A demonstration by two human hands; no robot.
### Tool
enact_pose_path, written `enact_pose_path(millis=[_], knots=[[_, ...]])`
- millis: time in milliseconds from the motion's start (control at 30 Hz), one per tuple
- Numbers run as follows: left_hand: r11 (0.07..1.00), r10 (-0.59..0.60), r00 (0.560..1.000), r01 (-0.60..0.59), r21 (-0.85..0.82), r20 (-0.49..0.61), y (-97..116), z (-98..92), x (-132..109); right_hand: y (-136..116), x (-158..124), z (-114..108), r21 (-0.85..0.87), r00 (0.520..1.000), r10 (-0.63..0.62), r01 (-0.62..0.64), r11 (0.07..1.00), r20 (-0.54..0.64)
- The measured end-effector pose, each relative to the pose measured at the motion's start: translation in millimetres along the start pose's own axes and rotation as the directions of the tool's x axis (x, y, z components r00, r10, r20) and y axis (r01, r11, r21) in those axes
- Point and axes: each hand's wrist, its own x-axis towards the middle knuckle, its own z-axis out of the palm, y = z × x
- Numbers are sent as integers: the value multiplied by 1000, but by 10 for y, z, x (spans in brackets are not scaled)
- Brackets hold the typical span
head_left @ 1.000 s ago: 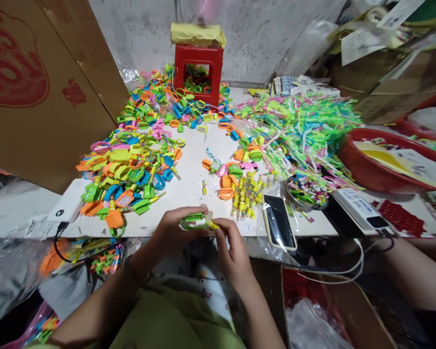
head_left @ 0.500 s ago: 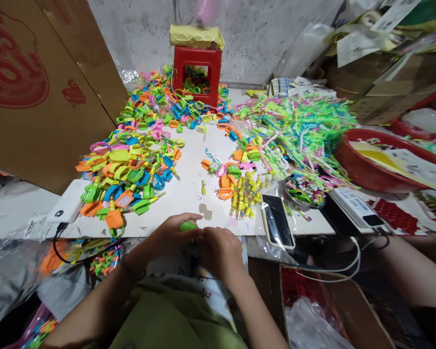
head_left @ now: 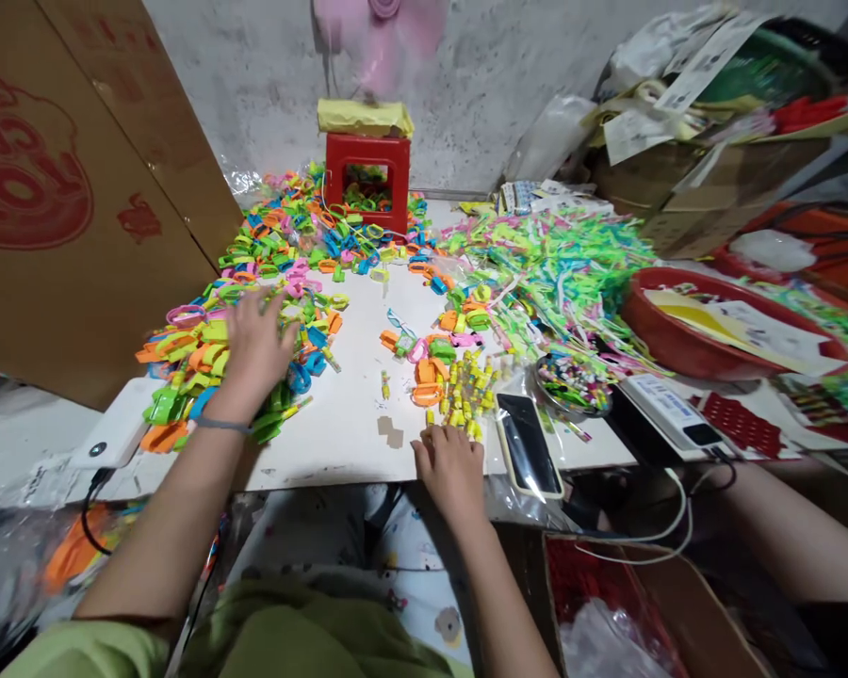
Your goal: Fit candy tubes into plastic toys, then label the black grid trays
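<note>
My left hand [head_left: 258,344] reaches over the left pile of colourful plastic toy watches [head_left: 204,353], its fingers spread and the thumb apart. A grey-blue band circles that wrist. Some watches lie hidden under the hand. At the near edge of a heap of small yellow tubes [head_left: 466,386], my right hand [head_left: 453,471] is palm down with fingers apart, the fingertips touching or just short of the tubes. A single yellow tube [head_left: 385,384] lies alone on the white table [head_left: 353,424]. Several watches, orange ones [head_left: 430,381] among them, sit beside the heap.
A phone [head_left: 529,443] and a bowl of small coloured pieces [head_left: 572,381] are right of the tubes. Behind are a red stool [head_left: 367,151] and a heap of green strips [head_left: 558,254]. A cardboard box [head_left: 99,188] walls the left. Another person's arm [head_left: 784,527] rests at the right.
My hands were together at the table edge with a green piece in them. They have parted: the left went forward to the watch pile, the right to the yellow tubes. The view tilted up.
</note>
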Motion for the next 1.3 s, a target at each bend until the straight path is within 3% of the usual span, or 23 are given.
enact_pose_path(millis=[67,167,267,367,467,567,700,767,867,967,1133,1300], knots=[[984,135,982,-116,-138,135,345,271,-120,-25,-2,21,57,999,34,-31,998,-43],[892,331,873,-166,-420,358,931,738,-404,-3,-15,27,192,994,6,15,981,-108],[873,350,843,-137,-467,409,1309,1113,-613,73,-73,19,337,986,-39,92,937,-160],[863,319,856,-85,-497,408,1399,1272,-683,177,-164,8,446,985,8,70,892,-171],[818,333,854,-52,-572,399,1329,1207,-732,249,-232,-23,567,969,133,8,824,-207],[745,351,847,7,-667,400,1234,993,-873,229,-248,-100,656,954,207,-14,755,-217],[477,292,829,307,-824,478,1128,659,-1130,87,-227,-262,689,953,170,51,723,-250],[410,262,813,394,-822,520,1086,510,-1218,10,-220,-344,690,956,132,90,718,-263],[430,244,808,406,-807,536,1041,333,-1275,-73,-220,-426,682,958,79,137,719,-275],[469,270,829,331,-819,490,1016,231,-1291,-115,-226,-443,678,949,75,161,718,-305],[503,303,851,240,-830,430,985,208,-1328,-146,-240,-438,651,931,59,205,731,-359],[524,287,842,260,-811,456,933,217,-1361,-167,-268,-521,511,940,-106,268,817,-323]])
